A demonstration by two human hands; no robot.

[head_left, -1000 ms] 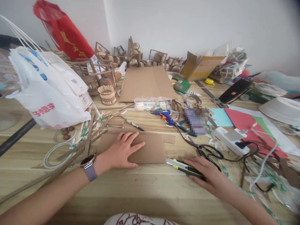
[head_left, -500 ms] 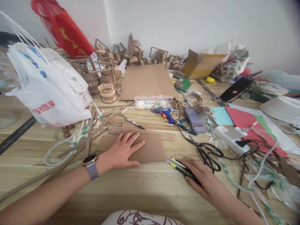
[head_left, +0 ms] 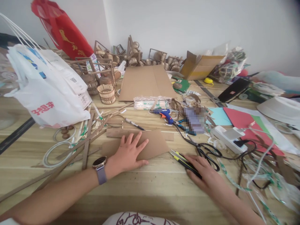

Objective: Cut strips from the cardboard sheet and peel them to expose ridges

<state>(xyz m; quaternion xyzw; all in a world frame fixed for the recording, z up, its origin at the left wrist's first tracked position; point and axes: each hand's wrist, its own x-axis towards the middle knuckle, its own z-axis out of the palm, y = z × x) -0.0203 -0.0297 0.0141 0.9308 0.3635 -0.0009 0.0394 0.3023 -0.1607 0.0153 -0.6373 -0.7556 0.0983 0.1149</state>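
Note:
My left hand [head_left: 131, 153], with a watch on its wrist, lies flat and spread on a small brown cardboard piece [head_left: 157, 142]. The piece sits tilted on the table, its right corner pointing toward the knife. Behind it lies a narrow cardboard strip [head_left: 114, 132], partly covered. My right hand [head_left: 202, 172] is closed around the handle of a black and yellow utility knife [head_left: 181, 160]. The metal tip points up and left, close to the corner of the cardboard. Black-handled scissors [head_left: 208, 153] lie just beyond my right hand.
A blue glue gun [head_left: 165, 115] and a pen [head_left: 134, 124] lie farther back. A large cardboard sheet [head_left: 146, 81] stretches behind them. To the left are a white plastic bag [head_left: 47, 90] and a small slatted basket [head_left: 106, 93]. A power strip [head_left: 228, 140] with cables lies right.
My left hand has slid slightly right, and the cardboard under it has turned, its right end swinging away from me. My right hand and the knife have shifted slightly right, the tip a little farther away.

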